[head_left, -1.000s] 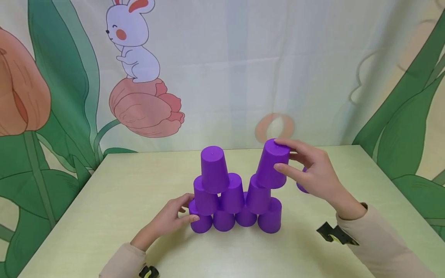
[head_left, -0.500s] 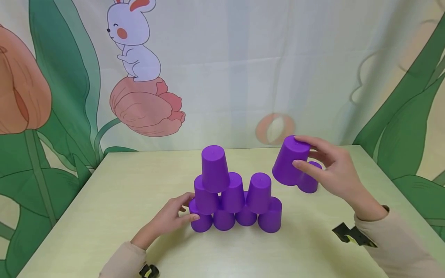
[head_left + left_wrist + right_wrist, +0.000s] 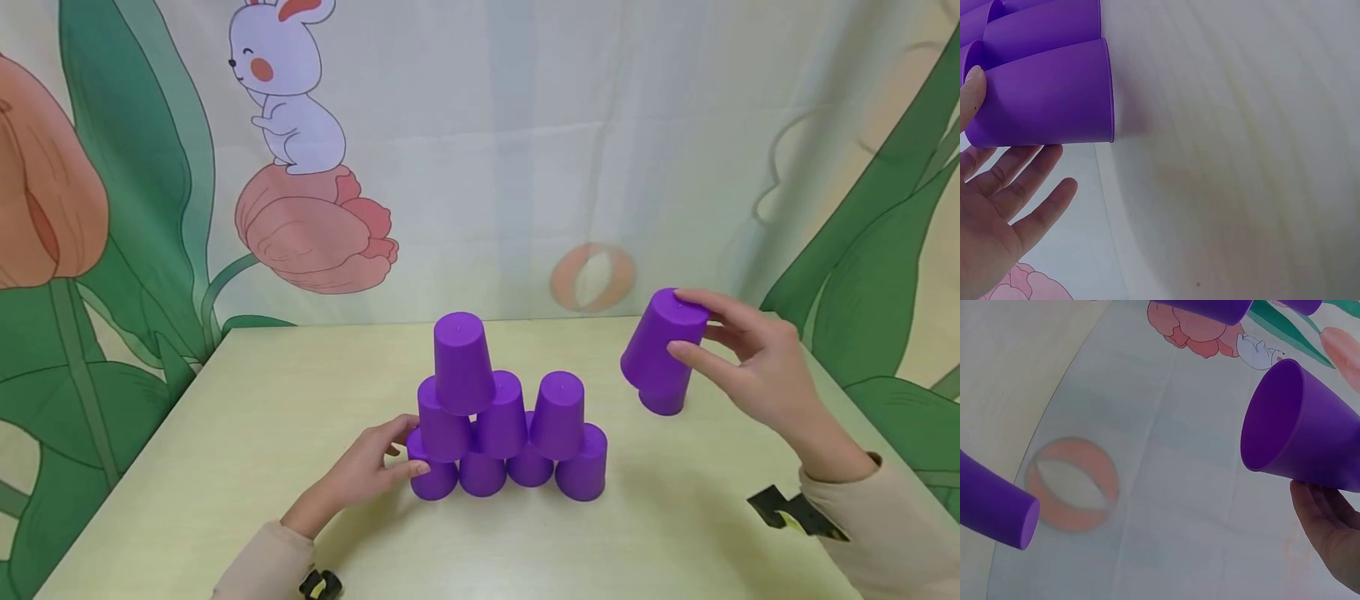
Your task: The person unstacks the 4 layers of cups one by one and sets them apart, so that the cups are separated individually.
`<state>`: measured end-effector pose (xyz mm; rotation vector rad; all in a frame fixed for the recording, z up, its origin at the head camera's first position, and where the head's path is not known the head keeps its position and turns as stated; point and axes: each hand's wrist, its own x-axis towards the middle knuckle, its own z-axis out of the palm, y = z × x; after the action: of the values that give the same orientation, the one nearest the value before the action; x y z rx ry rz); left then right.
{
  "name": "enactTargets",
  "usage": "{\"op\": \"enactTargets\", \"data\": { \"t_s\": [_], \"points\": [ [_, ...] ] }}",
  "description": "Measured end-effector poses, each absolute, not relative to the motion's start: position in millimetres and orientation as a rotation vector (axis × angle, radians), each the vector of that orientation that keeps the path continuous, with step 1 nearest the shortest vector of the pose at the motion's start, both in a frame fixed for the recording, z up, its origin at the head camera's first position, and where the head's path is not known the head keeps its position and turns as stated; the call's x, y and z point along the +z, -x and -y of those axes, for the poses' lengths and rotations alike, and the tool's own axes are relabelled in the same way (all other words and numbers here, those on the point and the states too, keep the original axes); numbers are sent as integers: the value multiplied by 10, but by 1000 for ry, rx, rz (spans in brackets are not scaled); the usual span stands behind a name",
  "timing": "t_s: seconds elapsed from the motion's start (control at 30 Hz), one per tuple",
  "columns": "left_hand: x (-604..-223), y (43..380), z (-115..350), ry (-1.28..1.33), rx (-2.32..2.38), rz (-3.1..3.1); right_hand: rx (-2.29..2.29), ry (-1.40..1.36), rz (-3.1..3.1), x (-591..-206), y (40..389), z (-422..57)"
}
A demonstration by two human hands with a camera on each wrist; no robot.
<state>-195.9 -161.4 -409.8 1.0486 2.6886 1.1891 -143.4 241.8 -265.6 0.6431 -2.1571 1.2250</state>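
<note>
Right hand [image 3: 772, 379] in a pinch on a plain purple cup [image 3: 654, 346], left hand [image 3: 366, 471] loosely around a bottom-row cup [image 3: 441, 483].

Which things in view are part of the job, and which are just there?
Part of the job:
- held cup, in the right hand
- stacked cups, left hand at bottom left
- lone cup, partly hidden behind the held one

Just there:
- printed backdrop
- black wrist gear

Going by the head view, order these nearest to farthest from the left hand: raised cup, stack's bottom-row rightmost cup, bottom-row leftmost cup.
1. Bottom-row leftmost cup: touching the left hand.
2. Bottom-row rightmost cup: right end of that row.
3. Raised cup: farther right, in the right hand.
</note>
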Motion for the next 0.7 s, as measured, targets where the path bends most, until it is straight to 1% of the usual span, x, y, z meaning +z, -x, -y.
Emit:
{"op": "enactTargets", "data": {
  "t_s": [0.47,0.7],
  "points": [
    [-4093,1955,1616,-1059,1184,-2691,1241,-440,2154,-2746,1381,-2703],
    [-4082,1950,1611,-1054,1191,-2692,1165,-376,2200,-2805,1385,-2857]
  ]
}}
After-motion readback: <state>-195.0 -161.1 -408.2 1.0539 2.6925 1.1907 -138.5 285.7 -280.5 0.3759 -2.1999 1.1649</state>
